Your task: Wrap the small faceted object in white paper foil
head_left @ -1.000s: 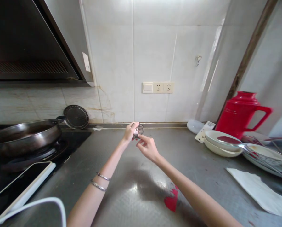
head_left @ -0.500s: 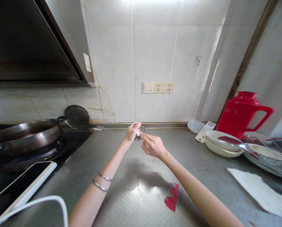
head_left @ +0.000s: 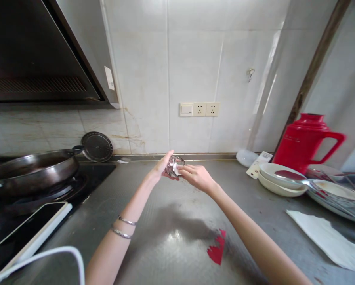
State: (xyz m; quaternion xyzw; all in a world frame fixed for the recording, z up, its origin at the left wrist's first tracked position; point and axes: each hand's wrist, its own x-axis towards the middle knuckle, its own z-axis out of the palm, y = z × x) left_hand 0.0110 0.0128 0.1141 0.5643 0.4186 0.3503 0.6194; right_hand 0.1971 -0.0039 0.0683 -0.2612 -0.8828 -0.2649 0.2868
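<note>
Near the back wall, my left hand (head_left: 163, 166) is wrapped round a small clear glass vessel (head_left: 172, 166), its mouth turned toward the right. My right hand (head_left: 197, 176) has its fingers pinched on a bit of white material (head_left: 179, 168) at the glass's right side. What this white piece is cannot be made out. Two silver bangles (head_left: 121, 233) circle my left forearm. A torn red piece of paper (head_left: 217, 249) lies on the metal counter (head_left: 165, 261) below my right forearm.
A pan (head_left: 35, 170) sits on the stove at left, with a phone (head_left: 25, 229) and white cable (head_left: 61, 249) in front. At right stand a red flask (head_left: 302, 144), stacked bowls (head_left: 280, 180), a patterned plate (head_left: 334, 194) and a white paper sheet (head_left: 326, 239).
The glass has been turned so more of its mouth and side shows. My left hand has shifted slightly left with fingers straighter, and my right hand has moved a little right and up.
</note>
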